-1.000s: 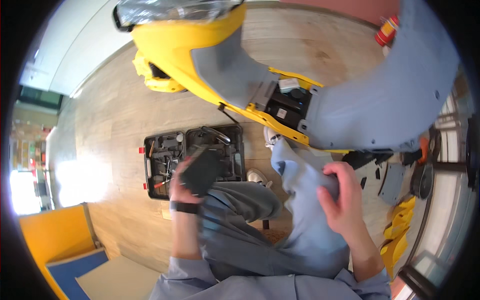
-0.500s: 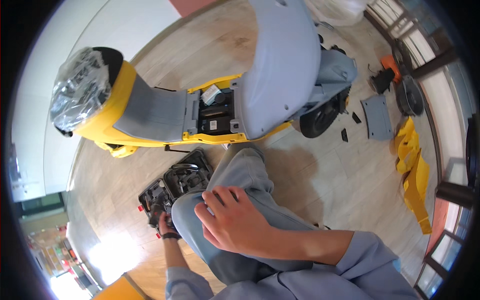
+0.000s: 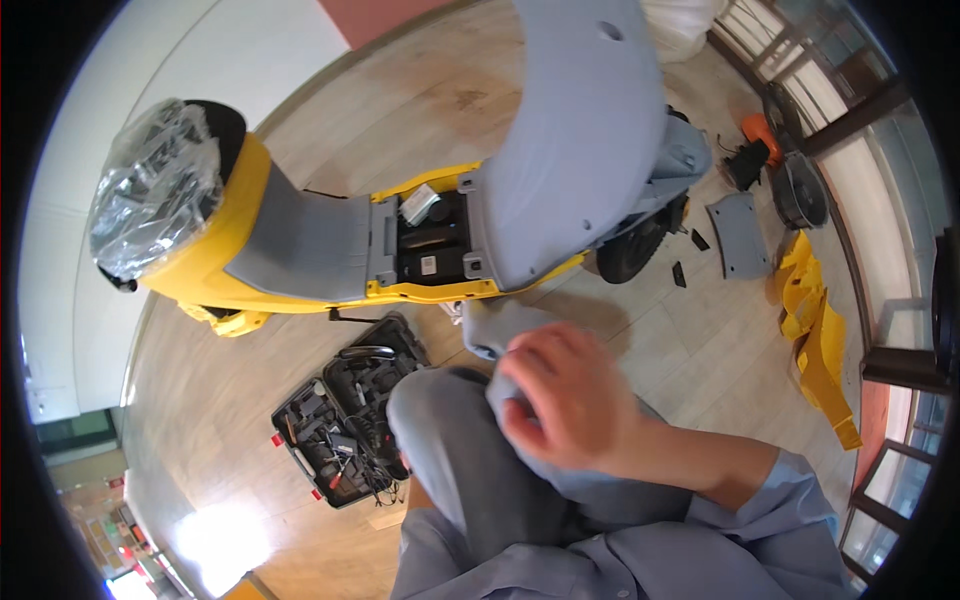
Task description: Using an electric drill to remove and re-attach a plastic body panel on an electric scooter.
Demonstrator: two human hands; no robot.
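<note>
My right hand (image 3: 570, 400), blurred by motion, is over my bent legs with thumb and loosely curled fingers apart and nothing visible in it. A short part of my left forearm (image 3: 418, 495) shows beside my knee, which hides nearly all of my left hand and its fingers. Next to it lies an open black tool case (image 3: 325, 375) with several tools and dark cables in its two halves. In front stands a yellow and grey scooter (image 3: 310, 240) with its footboard compartment (image 3: 432, 240) uncovered, showing black parts and a small white-labelled piece.
Clear plastic wrap (image 3: 155, 190) covers the scooter's left end. On the floor at right are a grey panel (image 3: 740, 237), yellow body panels (image 3: 815, 340), two small black pieces, a black tub (image 3: 800, 190) and an orange part (image 3: 760, 135). Windows line the right side.
My left hand has left the tool case's near half and gone behind my knee. My right hand has moved right. My legs have shifted right, uncovering more of the case.
</note>
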